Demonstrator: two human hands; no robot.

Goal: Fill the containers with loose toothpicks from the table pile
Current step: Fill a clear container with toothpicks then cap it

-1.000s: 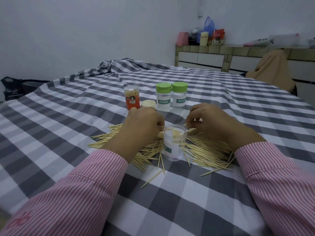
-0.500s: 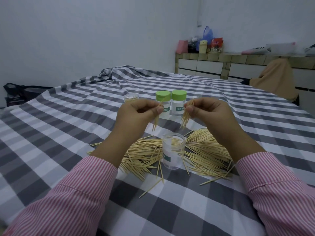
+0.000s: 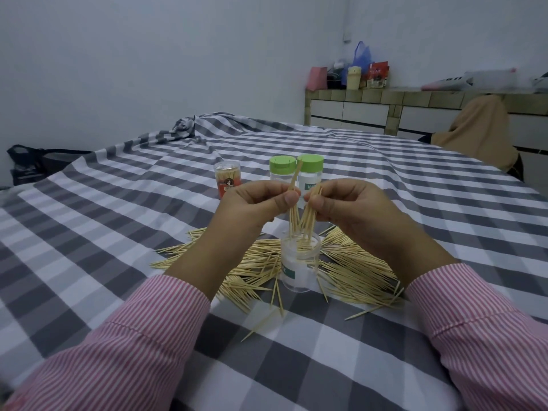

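A clear open container (image 3: 299, 269) with a green label stands upright in the middle of a toothpick pile (image 3: 353, 266) on the checked cloth. My left hand (image 3: 252, 203) pinches a small bunch of toothpicks (image 3: 293, 213) just above the container's mouth. My right hand (image 3: 353, 204) pinches a second bunch (image 3: 310, 219) beside it. The lower tips of both bunches reach into the container's opening. Two closed containers with green lids (image 3: 282, 169) (image 3: 310, 170) stand behind my hands.
A red-labelled clear tube (image 3: 227, 179) full of toothpicks stands at the back left of the green-lidded pair. Stray toothpicks (image 3: 261, 323) lie in front of the pile. A tiled counter (image 3: 415, 105) with bags runs along the far wall, and a dark bag (image 3: 32, 164) sits at left.
Both hands went from gathering on the pile to lifting bunches of toothpicks, then lowered them together so the tips enter the open container.
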